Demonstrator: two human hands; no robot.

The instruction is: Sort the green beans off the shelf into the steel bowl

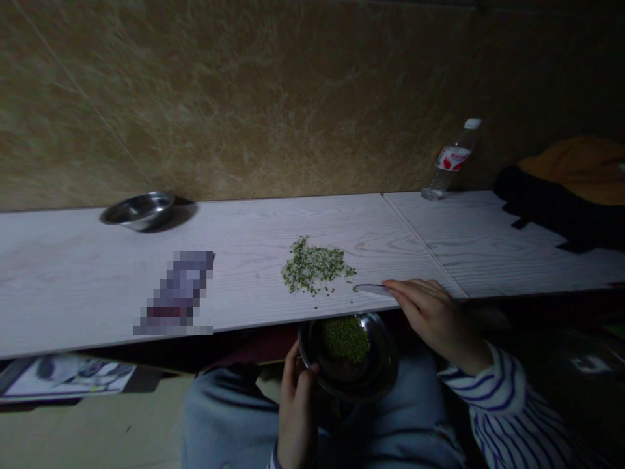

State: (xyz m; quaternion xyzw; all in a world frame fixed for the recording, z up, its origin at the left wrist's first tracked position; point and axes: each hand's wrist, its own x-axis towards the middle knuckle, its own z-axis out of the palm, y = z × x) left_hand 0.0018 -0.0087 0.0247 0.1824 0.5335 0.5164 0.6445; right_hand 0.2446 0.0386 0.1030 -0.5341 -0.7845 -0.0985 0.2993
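Note:
My left hand [297, 407] grips the rim of a steel bowl [375, 358], which it holds below the table edge over my lap. A mound of small green grains [346, 339] lies inside the bowl. My right hand [432, 316] is shut on a thin, pale, flat scraper [371, 290], whose tip lies on the white wood-grain tabletop [244, 241]. The tip rests just right of a loose pile of green and white grains [312, 267]. A few stray grains lie between the pile and the scraper.
A second steel bowl [139, 212] stands at the far left of the table, and a pixelated flat object [178, 293] lies nearer me. A plastic water bottle [452, 159] stands by the mottled wall. A dark bag [551, 202] sits at right, and printed paper [63, 378] lies below.

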